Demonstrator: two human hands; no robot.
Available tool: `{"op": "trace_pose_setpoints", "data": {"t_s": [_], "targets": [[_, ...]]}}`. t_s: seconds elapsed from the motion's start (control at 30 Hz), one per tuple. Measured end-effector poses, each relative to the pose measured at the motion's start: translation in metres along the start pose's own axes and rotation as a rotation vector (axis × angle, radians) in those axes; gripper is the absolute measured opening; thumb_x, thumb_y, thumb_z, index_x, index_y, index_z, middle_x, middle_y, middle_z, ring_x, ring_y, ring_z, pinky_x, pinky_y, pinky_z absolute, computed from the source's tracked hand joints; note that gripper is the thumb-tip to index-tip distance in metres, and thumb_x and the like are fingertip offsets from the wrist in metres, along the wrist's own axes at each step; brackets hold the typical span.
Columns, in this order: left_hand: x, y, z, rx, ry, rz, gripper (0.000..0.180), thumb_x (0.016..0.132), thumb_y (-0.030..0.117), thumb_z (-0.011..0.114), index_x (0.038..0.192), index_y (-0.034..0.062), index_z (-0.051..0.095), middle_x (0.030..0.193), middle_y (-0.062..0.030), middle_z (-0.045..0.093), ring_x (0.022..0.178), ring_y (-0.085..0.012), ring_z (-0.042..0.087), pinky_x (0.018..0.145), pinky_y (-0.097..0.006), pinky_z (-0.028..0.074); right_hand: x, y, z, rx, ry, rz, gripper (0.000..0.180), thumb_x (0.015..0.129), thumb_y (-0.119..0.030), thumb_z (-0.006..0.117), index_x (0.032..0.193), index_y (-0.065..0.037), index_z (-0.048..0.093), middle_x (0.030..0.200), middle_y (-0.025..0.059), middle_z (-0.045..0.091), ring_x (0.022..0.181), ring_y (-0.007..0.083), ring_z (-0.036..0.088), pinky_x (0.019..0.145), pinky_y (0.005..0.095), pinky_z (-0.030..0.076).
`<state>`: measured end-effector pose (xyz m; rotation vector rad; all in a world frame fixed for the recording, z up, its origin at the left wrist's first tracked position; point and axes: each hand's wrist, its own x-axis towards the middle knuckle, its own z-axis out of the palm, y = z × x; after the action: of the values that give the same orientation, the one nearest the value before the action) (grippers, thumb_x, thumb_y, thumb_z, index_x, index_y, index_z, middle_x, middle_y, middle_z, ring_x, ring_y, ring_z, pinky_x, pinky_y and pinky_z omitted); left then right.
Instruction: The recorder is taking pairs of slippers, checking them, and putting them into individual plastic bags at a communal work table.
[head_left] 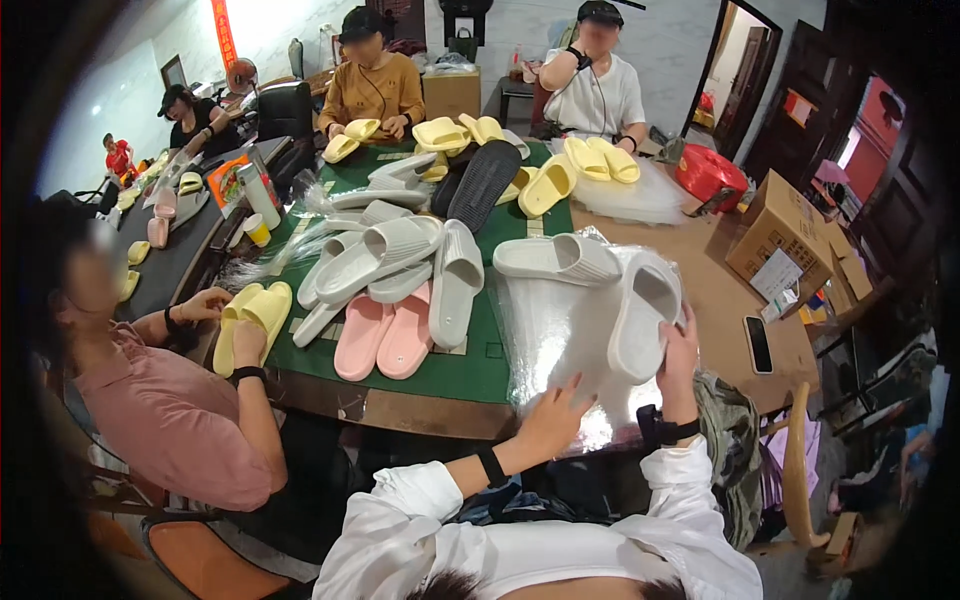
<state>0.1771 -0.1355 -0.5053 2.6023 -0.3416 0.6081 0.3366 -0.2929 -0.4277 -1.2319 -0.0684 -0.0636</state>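
My right hand [680, 352] grips the side of a grey slide sandal [632, 335], which stands tilted over a stack of clear plastic bags [545, 350]. My left hand [556, 420] rests low over the near edge of the bags, fingers spread, holding nothing. A second grey slide sandal [556, 258] lies sideways on the far part of the bags. To the left, on a green mat [475, 375], several grey sandals [380, 255] are heaped beside a pair of pink sandals [383, 335].
Black sandals [485, 185] and yellow sandals [548, 185] lie farther back. A phone [758, 345], a cardboard box [778, 240] and a red round container [712, 175] are on the right. At left a co-worker's hands hold yellow sandals [262, 312]; two more people sit across the table.
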Motion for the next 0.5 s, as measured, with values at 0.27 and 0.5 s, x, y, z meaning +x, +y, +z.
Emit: {"op": "trace_pose_setpoints", "data": {"t_s": [0.27,0.5], "targets": [[0.009,-0.008,0.009,0.189,-0.067,0.058,0.045,0.081,0.023,0.057,0.126,0.0219,0.057,0.129,-0.0145,0.05,0.085,-0.0264,0.052,0.073,-0.036,0.045,-0.003,-0.063,-0.005,0.014,-0.057,-0.083,0.058,0.08,0.0,0.05,0.137,-0.002,0.037,0.118,0.014,0.054,0.102,0.0199,0.055,0.086,0.0308,0.046],[0.006,-0.006,0.013,0.19,-0.07,-0.014,0.034,0.077,0.019,0.055,0.109,0.013,0.066,0.122,-0.0176,0.054,0.097,-0.0294,0.053,0.075,-0.042,0.042,-0.045,0.009,-0.008,0.03,0.212,0.087,0.083,0.074,0.008,0.058,0.144,-0.016,0.022,0.123,0.0128,0.048,0.097,0.0198,0.053,0.071,0.0296,0.047]]}}
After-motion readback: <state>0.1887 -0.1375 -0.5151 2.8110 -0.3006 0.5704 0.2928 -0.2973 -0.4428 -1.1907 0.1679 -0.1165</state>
